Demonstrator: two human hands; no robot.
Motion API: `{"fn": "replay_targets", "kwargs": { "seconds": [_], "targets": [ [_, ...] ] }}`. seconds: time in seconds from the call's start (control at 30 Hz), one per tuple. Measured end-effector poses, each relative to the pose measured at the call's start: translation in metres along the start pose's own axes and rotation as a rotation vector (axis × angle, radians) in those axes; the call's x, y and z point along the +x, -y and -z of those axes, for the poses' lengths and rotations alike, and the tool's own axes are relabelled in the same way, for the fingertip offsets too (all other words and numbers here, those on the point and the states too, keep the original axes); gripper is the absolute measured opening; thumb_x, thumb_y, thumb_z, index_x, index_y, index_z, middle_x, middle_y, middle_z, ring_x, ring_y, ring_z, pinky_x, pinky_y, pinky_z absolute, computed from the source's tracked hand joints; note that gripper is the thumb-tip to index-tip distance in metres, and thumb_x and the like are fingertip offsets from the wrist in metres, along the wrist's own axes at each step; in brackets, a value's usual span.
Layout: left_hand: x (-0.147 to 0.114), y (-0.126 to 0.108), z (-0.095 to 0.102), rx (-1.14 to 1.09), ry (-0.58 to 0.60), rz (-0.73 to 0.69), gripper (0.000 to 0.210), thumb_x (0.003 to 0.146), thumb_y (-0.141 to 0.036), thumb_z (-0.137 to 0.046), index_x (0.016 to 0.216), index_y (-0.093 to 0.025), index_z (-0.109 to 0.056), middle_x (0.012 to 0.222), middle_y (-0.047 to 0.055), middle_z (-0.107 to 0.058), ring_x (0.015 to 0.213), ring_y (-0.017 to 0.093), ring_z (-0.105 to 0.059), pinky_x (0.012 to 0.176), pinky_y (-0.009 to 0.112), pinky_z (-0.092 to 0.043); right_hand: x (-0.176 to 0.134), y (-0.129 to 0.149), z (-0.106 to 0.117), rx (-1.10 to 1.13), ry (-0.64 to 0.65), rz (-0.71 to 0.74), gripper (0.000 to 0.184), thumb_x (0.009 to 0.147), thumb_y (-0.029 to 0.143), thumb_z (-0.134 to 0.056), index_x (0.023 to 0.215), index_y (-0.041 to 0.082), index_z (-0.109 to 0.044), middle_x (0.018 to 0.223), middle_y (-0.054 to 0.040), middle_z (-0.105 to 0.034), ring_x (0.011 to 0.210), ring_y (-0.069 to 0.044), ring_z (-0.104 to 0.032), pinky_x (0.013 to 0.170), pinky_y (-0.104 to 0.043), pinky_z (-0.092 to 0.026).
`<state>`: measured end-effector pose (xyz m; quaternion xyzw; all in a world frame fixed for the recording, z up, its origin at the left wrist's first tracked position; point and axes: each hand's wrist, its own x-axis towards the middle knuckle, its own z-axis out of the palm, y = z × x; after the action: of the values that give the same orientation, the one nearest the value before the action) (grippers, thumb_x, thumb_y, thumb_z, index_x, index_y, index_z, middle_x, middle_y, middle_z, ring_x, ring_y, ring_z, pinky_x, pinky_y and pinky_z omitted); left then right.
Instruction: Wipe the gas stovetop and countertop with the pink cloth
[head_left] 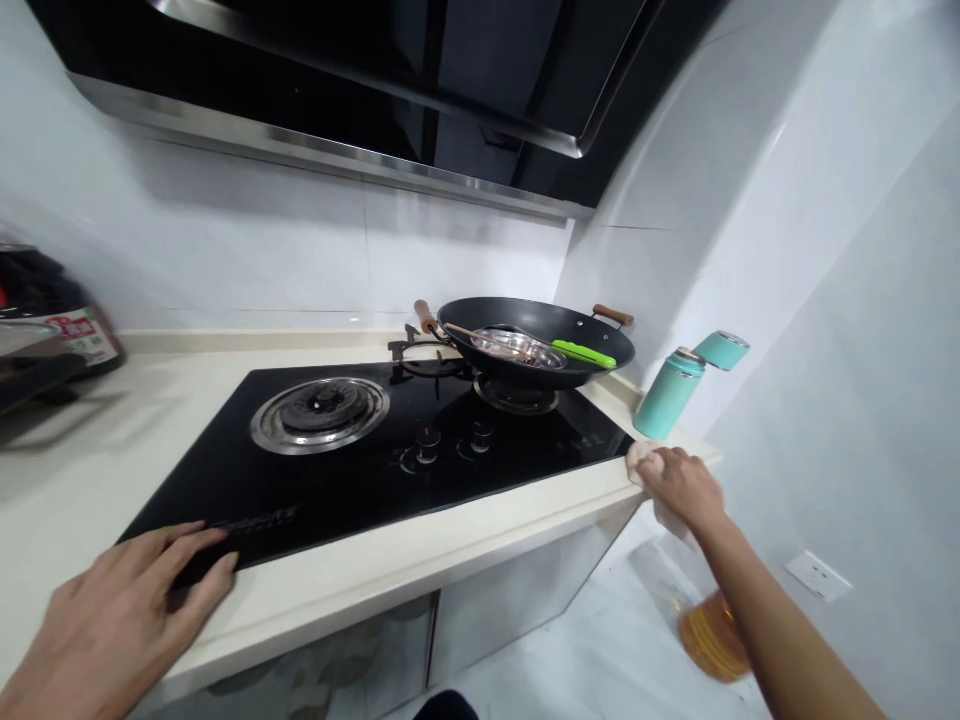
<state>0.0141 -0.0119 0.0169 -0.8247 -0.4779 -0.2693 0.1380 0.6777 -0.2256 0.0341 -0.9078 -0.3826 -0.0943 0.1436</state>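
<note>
My right hand [684, 484] presses a pale, crumpled cloth [642, 462] onto the counter at the right front corner of the black gas stove [360, 500]. Just behind that hand stands a turquoise thermos [670, 393]. At the stove's left front corner, my left hand [142, 600] rests with its fingers stretched out and holds nothing. The left burner [321, 414] is bare, without a pan support. A black wok [536, 330] with wooden handles sits over the right burner, holding a metal dish [517, 347], a thin wooden stick and a bright green-handled utensil [583, 353].
A pan support [424, 357] lies at the stove's back edge beside the wok. The range hood [360, 100] hangs low above. Dark bottles [56, 300] stand at the far left. On the floor at right is a jug of orange liquid [714, 640], near a wall socket [817, 575].
</note>
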Motion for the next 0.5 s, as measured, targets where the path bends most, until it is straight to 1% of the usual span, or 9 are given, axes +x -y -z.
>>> {"fn": "replay_targets", "kwargs": {
  "seconds": [0.1,0.17,0.2,0.27,0.3,0.33,0.4,0.47,0.5],
  "targets": [
    [0.004,-0.013,0.009,0.045,0.003,0.009,0.052,0.095,-0.056,-0.034,0.103,-0.021,-0.073,0.117,0.012,-0.074,0.109,0.033,-0.067,0.088,0.044,-0.050,-0.037,0.051,-0.003,0.029,-0.014,0.125,0.048,0.096,0.060,-0.047,0.112,0.021,-0.069,0.117,-0.0130,-0.067,0.112,-0.032,-0.060,0.093,-0.044,-0.049],
    [0.004,-0.017,0.013,0.059,0.013,0.025,0.053,0.095,-0.054,-0.035,0.107,-0.019,-0.073,0.121,0.014,-0.073,0.111,0.033,-0.066,0.089,0.043,-0.050,-0.068,0.091,-0.006,0.073,-0.047,0.228,0.050,0.095,0.067,-0.051,0.112,0.023,-0.068,0.117,-0.0105,-0.068,0.111,-0.030,-0.061,0.091,-0.042,-0.050],
    [0.003,-0.019,0.014,0.062,0.023,0.030,0.052,0.096,-0.054,-0.036,0.109,-0.018,-0.072,0.123,0.014,-0.073,0.113,0.033,-0.065,0.090,0.044,-0.050,-0.085,0.111,-0.007,0.117,-0.099,0.288,0.049,0.094,0.067,-0.053,0.111,0.023,-0.068,0.116,-0.0108,-0.068,0.109,-0.031,-0.061,0.088,-0.043,-0.051],
    [0.002,-0.023,0.018,0.054,0.043,0.031,0.052,0.096,-0.052,-0.038,0.113,-0.017,-0.072,0.125,0.014,-0.072,0.116,0.034,-0.064,0.092,0.045,-0.049,-0.117,0.152,-0.007,0.208,-0.175,0.411,0.041,0.094,0.061,-0.057,0.108,0.024,-0.067,0.107,-0.0107,-0.069,0.102,-0.031,-0.063,0.082,-0.042,-0.051],
    [0.002,-0.024,0.019,0.044,0.053,0.031,0.052,0.096,-0.051,-0.039,0.114,-0.016,-0.072,0.126,0.015,-0.071,0.117,0.034,-0.063,0.094,0.045,-0.049,-0.131,0.169,-0.006,0.262,-0.190,0.462,0.037,0.094,0.058,-0.058,0.105,0.024,-0.066,0.104,-0.0105,-0.069,0.099,-0.031,-0.063,0.080,-0.042,-0.051],
    [0.001,-0.025,0.021,0.033,0.059,0.033,0.052,0.097,-0.051,-0.039,0.115,-0.015,-0.072,0.127,0.016,-0.071,0.118,0.034,-0.063,0.095,0.046,-0.048,-0.142,0.184,-0.005,0.325,-0.179,0.503,0.033,0.094,0.055,-0.059,0.103,0.024,-0.065,0.100,-0.0097,-0.069,0.096,-0.031,-0.064,0.079,-0.041,-0.050],
    [0.001,-0.027,0.023,0.008,0.054,0.040,0.051,0.097,-0.049,-0.040,0.116,-0.015,-0.072,0.127,0.016,-0.071,0.119,0.034,-0.062,0.097,0.047,-0.048,-0.154,0.202,-0.001,0.502,-0.075,0.527,0.032,0.094,0.055,-0.058,0.099,0.024,-0.064,0.093,-0.0066,-0.069,0.089,-0.027,-0.065,0.077,-0.039,-0.051],
    [0.000,-0.028,0.024,-0.017,0.028,0.041,0.050,0.096,-0.049,-0.042,0.115,-0.016,-0.073,0.126,0.016,-0.072,0.119,0.034,-0.063,0.098,0.047,-0.048,-0.148,0.202,0.003,0.688,0.043,0.442,0.038,0.093,0.062,-0.054,0.094,0.025,-0.063,0.085,-0.0028,-0.069,0.080,-0.024,-0.065,0.073,-0.035,-0.051],
    [0.000,-0.028,0.024,-0.027,0.011,0.042,0.049,0.096,-0.050,-0.043,0.114,-0.017,-0.073,0.125,0.016,-0.072,0.119,0.034,-0.063,0.098,0.047,-0.048,-0.138,0.196,0.006,0.751,0.069,0.374,0.043,0.092,0.066,-0.051,0.091,0.025,-0.062,0.082,-0.0019,-0.069,0.077,-0.023,-0.064,0.071,-0.034,-0.052]
  ]
}}
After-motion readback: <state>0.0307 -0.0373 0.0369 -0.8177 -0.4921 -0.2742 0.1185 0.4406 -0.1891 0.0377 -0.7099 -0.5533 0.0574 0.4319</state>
